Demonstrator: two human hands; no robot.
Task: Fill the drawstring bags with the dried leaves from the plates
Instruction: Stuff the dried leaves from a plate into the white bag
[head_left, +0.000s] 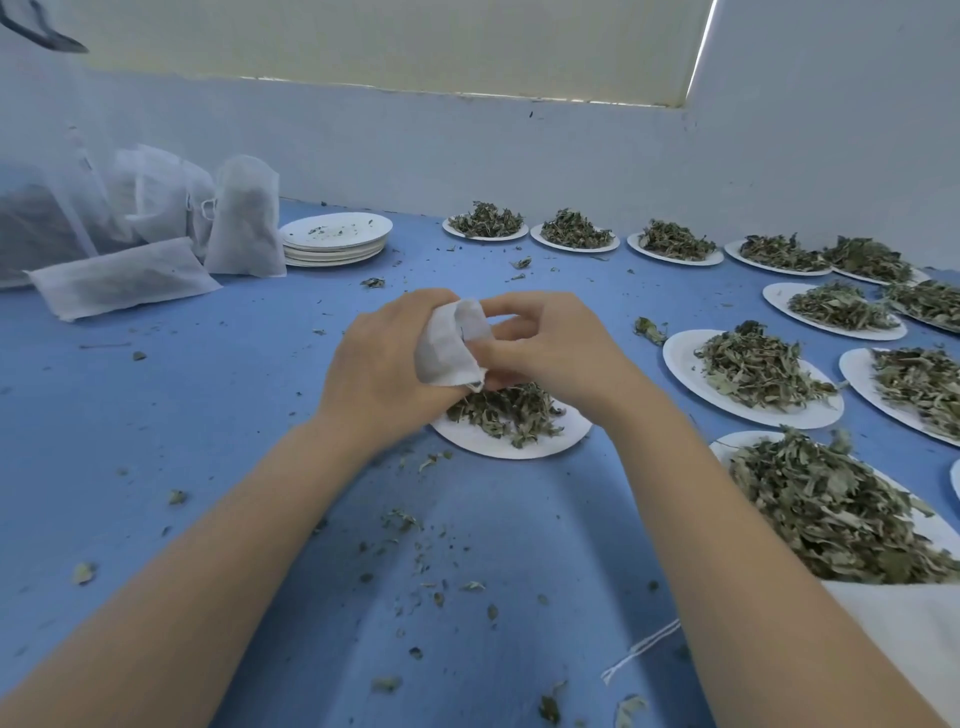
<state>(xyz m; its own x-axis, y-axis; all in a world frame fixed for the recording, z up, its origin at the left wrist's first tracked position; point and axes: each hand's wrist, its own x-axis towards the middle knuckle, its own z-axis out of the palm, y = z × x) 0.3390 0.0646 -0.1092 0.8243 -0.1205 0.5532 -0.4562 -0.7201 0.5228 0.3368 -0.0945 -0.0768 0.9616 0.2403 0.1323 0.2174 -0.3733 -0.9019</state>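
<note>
A white drawstring bag (451, 343) is gripped by both hands' curled fingers (511, 332) (contents hidden); just beneath them, a plate (511, 444) is heaped with dried leaves (506, 410).

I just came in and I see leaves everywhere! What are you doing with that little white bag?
A person is packing dried leaves into cloth bags. Both hands hold one small white bag above a plate of leaves: the left hand grips it and the right hand works at its opening. Filled bags and a stack of emptied plates sit at the far left. Many full plates wait on the right.
</note>
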